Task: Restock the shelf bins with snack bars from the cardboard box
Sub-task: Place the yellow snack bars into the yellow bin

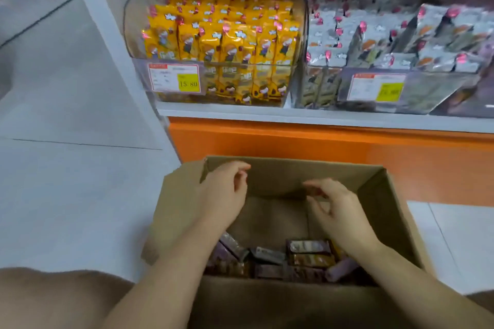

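Note:
An open cardboard box (385, 195) sits on the floor in front of the shelf. Several brown and purple snack bars (310, 254) lie at its near end; the far half of its bottom is bare. My left hand (227, 192) hovers over the box's left side with fingers loosely curled and nothing in it. My right hand (336, 208) hovers over the middle of the box, fingers also loosely curled and empty. On the shelf above stand a clear bin of yellow bars (222, 48) and a clear bin of silver bars (379, 43).
The white shelf edge (320, 117) with an orange base panel (320, 147) runs just behind the box. Price tags (175, 77) hang on the bin fronts. Grey floor tiles (66, 155) extend to the left. My knee (53, 299) shows at bottom left.

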Tool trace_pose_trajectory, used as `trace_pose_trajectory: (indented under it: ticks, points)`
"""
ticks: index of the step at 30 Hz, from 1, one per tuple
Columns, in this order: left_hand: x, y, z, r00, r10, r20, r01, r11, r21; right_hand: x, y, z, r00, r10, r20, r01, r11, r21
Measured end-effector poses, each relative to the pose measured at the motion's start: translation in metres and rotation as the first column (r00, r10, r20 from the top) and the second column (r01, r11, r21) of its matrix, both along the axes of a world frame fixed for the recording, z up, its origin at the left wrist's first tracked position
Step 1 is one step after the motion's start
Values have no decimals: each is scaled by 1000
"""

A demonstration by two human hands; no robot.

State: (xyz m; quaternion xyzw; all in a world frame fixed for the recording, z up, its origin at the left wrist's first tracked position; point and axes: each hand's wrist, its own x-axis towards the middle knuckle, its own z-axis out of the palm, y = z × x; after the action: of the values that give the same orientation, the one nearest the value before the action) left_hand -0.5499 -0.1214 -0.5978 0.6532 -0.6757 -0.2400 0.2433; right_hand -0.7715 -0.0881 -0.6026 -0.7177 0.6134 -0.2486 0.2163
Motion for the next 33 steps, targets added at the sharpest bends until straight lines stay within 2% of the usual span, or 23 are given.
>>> trace_pose_trajectory:
  ticks: [6, 10, 12, 17, 19, 22, 27, 33]
  points:
    - [-26, 0, -61, 999, -28, 44, 17, 975, 221, -47, -8, -60, 991, -105, -81, 125, 945, 303]
    - [-37, 1, -104, 998, -51, 48, 24, 899, 438, -67, -17, -99, 972, -163, -169, 233, 757, 611]
    - [-41, 1, -121, 996, -77, 43, 42, 841, 540, -75, -23, -115, 963, -204, -176, 268, 676, 686]
    - [-36, -7, -151, 996, -61, 57, 6, 733, 680, -86, -35, -148, 964, -252, -91, 240, 663, 709]
    - [-29, -9, -158, 998, -41, 55, -11, 700, 714, -87, -39, -161, 964, -247, -101, 240, 640, 730]
    - [-23, -12, -167, 997, -30, 64, -26, 686, 727, -87, -43, -178, 963, -157, -220, 270, 595, 757]
    - [-30, -10, -171, 999, -6, 38, -23, 700, 714, -85, -34, -193, 939, 106, -328, 190, 635, 749]
    - [-30, -4, -176, 1000, -14, 8, 5, 708, 706, -82, -25, -192, 883, 213, -418, 159, 701, 695]
